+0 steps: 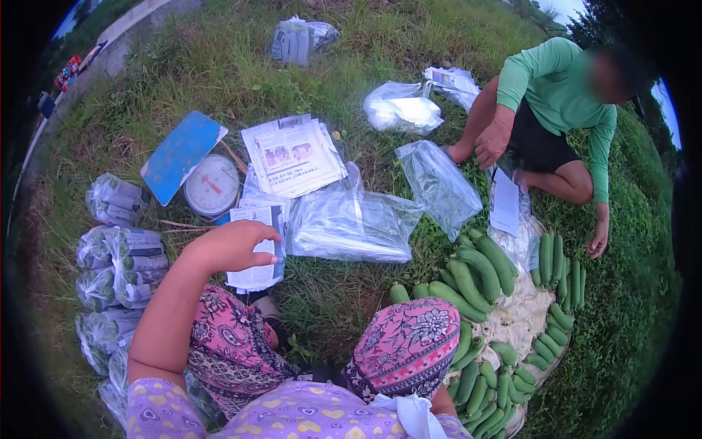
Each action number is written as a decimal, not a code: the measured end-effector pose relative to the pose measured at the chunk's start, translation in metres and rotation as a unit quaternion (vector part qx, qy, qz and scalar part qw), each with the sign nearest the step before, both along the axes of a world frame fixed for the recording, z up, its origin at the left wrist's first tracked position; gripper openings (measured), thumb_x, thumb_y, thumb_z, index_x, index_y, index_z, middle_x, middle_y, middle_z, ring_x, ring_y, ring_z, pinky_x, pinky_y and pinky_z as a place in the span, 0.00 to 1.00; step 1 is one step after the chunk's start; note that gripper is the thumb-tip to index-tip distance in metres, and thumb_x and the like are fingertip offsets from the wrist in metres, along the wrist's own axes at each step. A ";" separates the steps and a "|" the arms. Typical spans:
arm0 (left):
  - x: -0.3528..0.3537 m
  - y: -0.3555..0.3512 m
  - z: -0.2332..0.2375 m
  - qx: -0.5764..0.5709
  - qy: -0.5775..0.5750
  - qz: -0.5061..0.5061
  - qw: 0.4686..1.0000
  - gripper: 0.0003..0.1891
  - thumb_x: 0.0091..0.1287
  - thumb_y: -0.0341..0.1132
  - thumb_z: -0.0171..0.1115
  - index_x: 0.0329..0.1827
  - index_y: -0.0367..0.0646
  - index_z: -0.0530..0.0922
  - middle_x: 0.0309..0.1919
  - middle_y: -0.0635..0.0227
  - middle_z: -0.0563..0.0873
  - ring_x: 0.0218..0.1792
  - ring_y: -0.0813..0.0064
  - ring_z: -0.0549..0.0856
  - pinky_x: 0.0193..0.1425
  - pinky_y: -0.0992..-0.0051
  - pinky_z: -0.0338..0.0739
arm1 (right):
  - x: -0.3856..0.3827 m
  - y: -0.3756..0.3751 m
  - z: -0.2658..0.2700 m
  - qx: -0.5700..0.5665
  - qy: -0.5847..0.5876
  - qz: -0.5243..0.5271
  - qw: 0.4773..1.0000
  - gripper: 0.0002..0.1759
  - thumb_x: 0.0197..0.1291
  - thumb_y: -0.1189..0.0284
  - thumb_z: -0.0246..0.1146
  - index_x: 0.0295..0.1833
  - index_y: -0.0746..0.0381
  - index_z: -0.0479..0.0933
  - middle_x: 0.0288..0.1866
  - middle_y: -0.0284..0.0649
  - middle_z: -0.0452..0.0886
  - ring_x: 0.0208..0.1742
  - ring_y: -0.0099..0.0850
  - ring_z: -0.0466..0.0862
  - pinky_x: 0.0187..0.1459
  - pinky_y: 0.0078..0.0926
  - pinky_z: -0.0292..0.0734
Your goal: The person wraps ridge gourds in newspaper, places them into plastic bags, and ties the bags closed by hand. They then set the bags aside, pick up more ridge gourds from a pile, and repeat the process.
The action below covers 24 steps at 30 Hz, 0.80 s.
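My left hand (245,247) reaches over a small stack of cut newspaper pages (252,276), thumb and forefinger apart and nothing visible between them. Right beyond it lies a larger pile of newspaper sheets (292,157) on the grass. Flat clear plastic bags (355,227) are spread to the right of the hand. A round dial scale (212,185) with a blue plate (183,155) stands at the left. Of my right arm only a bit shows behind my right knee; its hand is hidden. Long green cucumber-like vegetables (472,282) lie heaped near that knee.
Packed bags of newspaper-wrapped vegetables (135,267) line the left side. Another packed bag (300,40) sits in the far grass. At the right, a person in a green shirt (552,80) crouches by a pale sack (523,311) and a clear bag (439,186).
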<state>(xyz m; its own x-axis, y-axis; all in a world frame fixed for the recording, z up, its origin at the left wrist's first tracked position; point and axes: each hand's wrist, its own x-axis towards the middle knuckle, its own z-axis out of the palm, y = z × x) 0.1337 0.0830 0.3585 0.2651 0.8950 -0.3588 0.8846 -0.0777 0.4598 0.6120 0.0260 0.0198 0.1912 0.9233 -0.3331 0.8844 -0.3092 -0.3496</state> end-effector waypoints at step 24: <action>0.032 0.024 0.014 -0.039 -0.030 0.011 0.999 0.21 0.59 0.38 0.65 0.53 0.39 0.77 0.47 0.57 0.83 0.47 0.62 0.82 0.50 0.67 0.75 | -0.014 -0.005 -0.010 0.016 0.041 0.029 0.999 0.25 0.49 0.66 0.68 0.55 0.57 0.76 0.71 0.53 0.57 0.69 0.51 0.60 0.67 0.42 0.61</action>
